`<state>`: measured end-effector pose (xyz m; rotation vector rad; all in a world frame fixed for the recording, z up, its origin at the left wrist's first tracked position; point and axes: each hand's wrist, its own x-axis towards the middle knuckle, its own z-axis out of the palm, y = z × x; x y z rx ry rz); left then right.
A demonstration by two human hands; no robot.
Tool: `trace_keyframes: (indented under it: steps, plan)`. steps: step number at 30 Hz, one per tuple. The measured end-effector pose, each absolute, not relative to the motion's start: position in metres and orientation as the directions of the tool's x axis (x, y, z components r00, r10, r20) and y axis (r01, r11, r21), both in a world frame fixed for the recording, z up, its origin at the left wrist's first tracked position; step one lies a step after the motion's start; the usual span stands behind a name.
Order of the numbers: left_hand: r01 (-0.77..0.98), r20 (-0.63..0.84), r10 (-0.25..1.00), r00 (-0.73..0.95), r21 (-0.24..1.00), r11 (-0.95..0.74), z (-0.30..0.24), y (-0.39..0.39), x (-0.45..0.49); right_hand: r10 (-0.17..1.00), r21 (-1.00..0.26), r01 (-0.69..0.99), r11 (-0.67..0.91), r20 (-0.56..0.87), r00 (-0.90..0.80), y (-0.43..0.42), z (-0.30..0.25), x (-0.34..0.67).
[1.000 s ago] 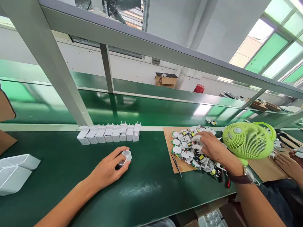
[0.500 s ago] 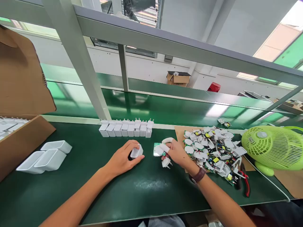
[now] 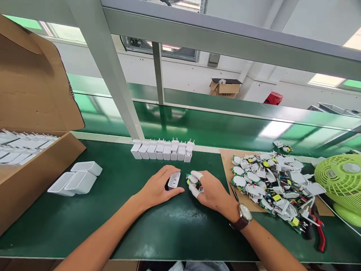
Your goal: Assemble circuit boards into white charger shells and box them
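Note:
My left hand [image 3: 158,188] rests on the green table and grips a small white charger shell [image 3: 174,180], its open end facing right. My right hand [image 3: 210,192], with white finger cots on thumb and fingers, pinches a small green circuit board [image 3: 191,179] just right of the shell, almost touching it. A watch sits on my right wrist. A row of several assembled white chargers [image 3: 163,149] stands behind my hands at the table's back edge. A heap of circuit boards and white plug caps [image 3: 270,184] lies on a brown card to the right.
An open cardboard box [image 3: 39,165] with white parts sits at the left, beside white plastic trays [image 3: 76,178]. A green desk fan [image 3: 341,180] stands at the far right, red-handled pliers [image 3: 318,233] near it. A grey frame post [image 3: 113,75] rises behind the table.
My right hand left the heap, carried a circuit board leftward and now holds it next to the shell. The view swung left, bringing the cardboard box into sight.

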<state>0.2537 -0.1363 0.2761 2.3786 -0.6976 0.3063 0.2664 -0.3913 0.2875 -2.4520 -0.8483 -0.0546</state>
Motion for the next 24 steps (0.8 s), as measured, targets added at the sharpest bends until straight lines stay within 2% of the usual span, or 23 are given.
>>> trace_keyframes:
  steps: [2, 4, 8, 12, 15, 17, 24]
  plan:
    - [-0.548, 0.371, -0.405, 0.836, 0.512, -0.661, 0.277, -0.134, 0.254, 0.482, -0.633, 0.438, -0.638, 0.115, 0.869, -0.392, 0.286, 0.277]
    - [-0.540, 0.366, -0.400, 0.841, 0.513, -0.667, 0.279, -0.133, 0.254, 0.452, -0.686, 0.360, -0.632, 0.051, 0.891, -0.397, 0.287, 0.287]
    - [-0.516, 0.341, -0.388, 0.856, 0.531, -0.672, 0.280, -0.132, 0.254, 0.433, -0.648, 0.385, -0.657, 0.093, 0.896, -0.405, 0.291, 0.286]
    - [-0.469, 0.289, -0.371, 0.883, 0.574, -0.671, 0.277, -0.133, 0.255, 0.497, -0.554, 0.439, -0.708, 0.053, 0.866, -0.402, 0.288, 0.268]
    - [-0.408, 0.224, -0.348, 0.910, 0.622, -0.668, 0.276, -0.132, 0.255, 0.537, -0.440, 0.530, -0.724, 0.122, 0.835, -0.402, 0.279, 0.259]
    - [-0.364, 0.169, -0.344, 0.924, 0.667, -0.650, 0.278, -0.129, 0.255, 0.555, -0.409, 0.574, -0.710, 0.176, 0.813, -0.404, 0.270, 0.258]
    - [-0.261, 0.020, -0.386, 0.922, 0.769, -0.583, 0.290, -0.117, 0.259, 0.518, -0.532, 0.579, -0.617, 0.279, 0.808, -0.408, 0.256, 0.270]
